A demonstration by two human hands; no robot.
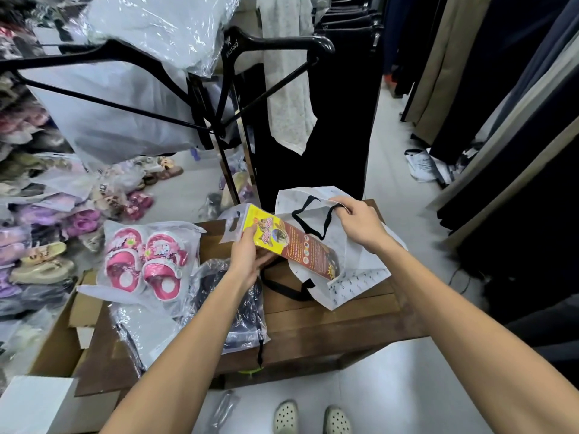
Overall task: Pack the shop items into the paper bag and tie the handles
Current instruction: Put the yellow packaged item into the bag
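Wooden desk (329,314), far right corner: paper bag (354,277) lying open. Left hand (247,258) gripping yellow packet (291,242), half inside bag mouth. Right hand (357,223) pinching bag rim.

Person, head view. Two bare forearms, no sleeves, watch or rings in sight. Left hand (247,258), centre of the frame; right hand (360,225), right of centre. Footwear: pair of pale cream perforated clogs (311,419), bottom centre of the frame, toes only showing.
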